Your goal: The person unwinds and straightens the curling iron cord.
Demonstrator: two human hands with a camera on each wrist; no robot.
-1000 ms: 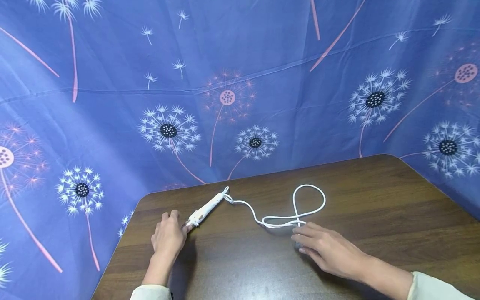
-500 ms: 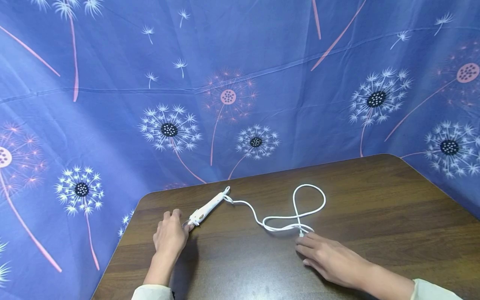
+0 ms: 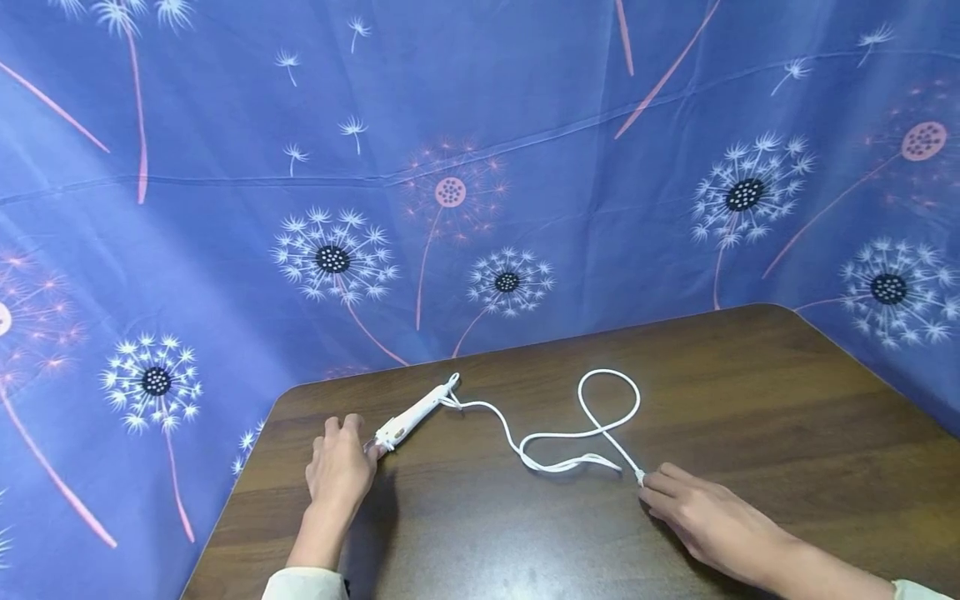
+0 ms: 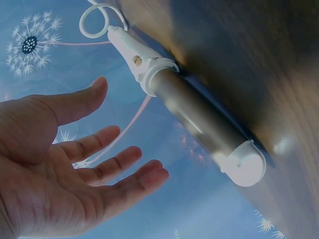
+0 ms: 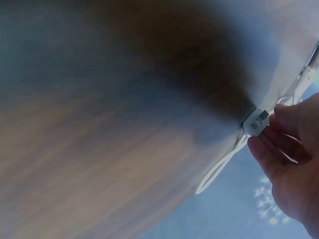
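A white curling iron lies on the table, its handle toward the back. In the left wrist view its metal barrel and white tip show. My left hand is beside the barrel, with relaxed fingers apart from it in the left wrist view. From the handle end a white cord runs to the right in loops. At its end my right hand pinches the plug between thumb and fingers; the prongs' end faces the right wrist camera.
The brown wooden table has rounded far corners. Right behind it hangs a blue cloth printed with dandelions.
My right hand has moved right with the plug, drawing the cord's end into a straight slanting line and narrowing its loop. My left hand and the curling iron have stayed nearly still.
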